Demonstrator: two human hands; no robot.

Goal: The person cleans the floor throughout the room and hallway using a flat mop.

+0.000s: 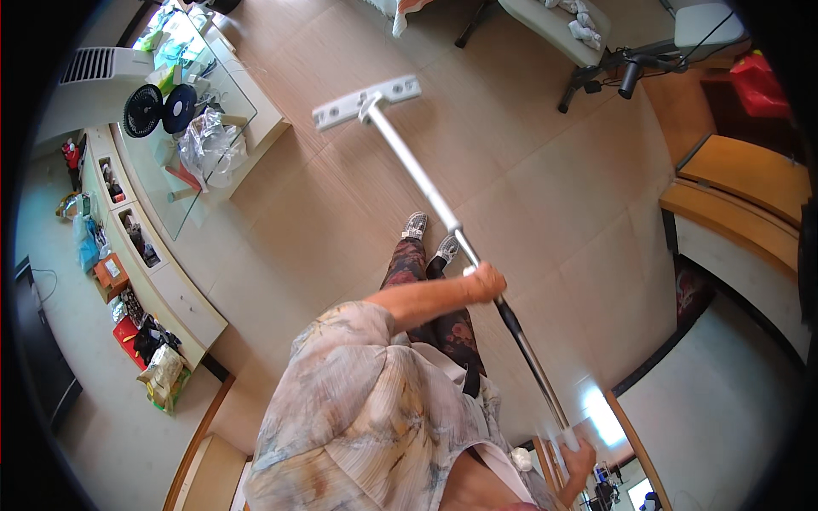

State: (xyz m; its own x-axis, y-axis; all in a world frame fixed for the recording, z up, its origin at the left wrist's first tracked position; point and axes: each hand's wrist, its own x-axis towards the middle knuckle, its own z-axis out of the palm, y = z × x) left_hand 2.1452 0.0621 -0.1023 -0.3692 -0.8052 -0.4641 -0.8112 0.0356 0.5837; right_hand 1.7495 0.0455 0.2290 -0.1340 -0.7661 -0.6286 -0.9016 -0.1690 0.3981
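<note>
A long-handled flat mop (417, 170) slants across the view, its wide white head (366, 102) on or just over the tiled floor ahead of my feet. My left hand (484, 283) is wrapped round the middle of the pole, just above a black sleeve. Lower down at the right, my right hand (579, 458) closes round the pole's upper end by a white grip. Both my shoes (415, 226) stand on the floor beside the pole.
To the left, a glass-topped desk (183, 162) holds a black fan (143, 111) and a clear plastic bag (209, 149). A low cabinet (183, 298) with boxes and bags runs alongside. A grey padded bench (558, 30) and wooden furniture (741, 179) stand at the right.
</note>
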